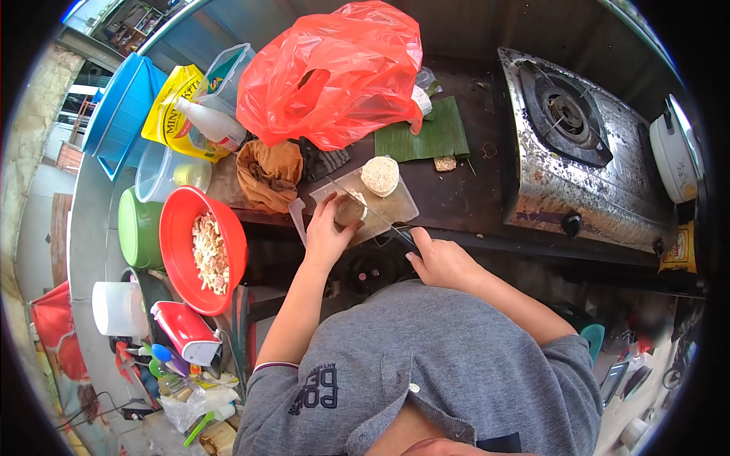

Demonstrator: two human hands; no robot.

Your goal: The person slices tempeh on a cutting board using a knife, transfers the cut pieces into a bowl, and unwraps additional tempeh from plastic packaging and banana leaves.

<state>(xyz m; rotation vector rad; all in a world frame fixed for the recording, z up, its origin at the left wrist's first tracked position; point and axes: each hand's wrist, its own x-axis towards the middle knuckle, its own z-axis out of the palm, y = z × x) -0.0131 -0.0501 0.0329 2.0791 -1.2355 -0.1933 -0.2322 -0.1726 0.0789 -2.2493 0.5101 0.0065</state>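
My right hand [437, 258] is wrapped round the dark handle of a kitchen knife [389, 223]. The blade runs up and left across a cutting board [399, 205]. My left hand [331, 232] grips a round piece of tempeh [349, 210] on the board, its fingers close to the blade. Just behind the knife lies another round, whitish tempeh [380, 176]. To the left, a red bowl [237, 247] holds many small cut pieces [211, 254].
A red plastic bag [327, 76] and a green banana leaf [422, 137] lie behind the board. A brown cloth [268, 173] is left of it. On the right stands a gas stove [525, 182]. A white bottle [213, 125] and a yellow pouch [171, 114] stand at the back left.
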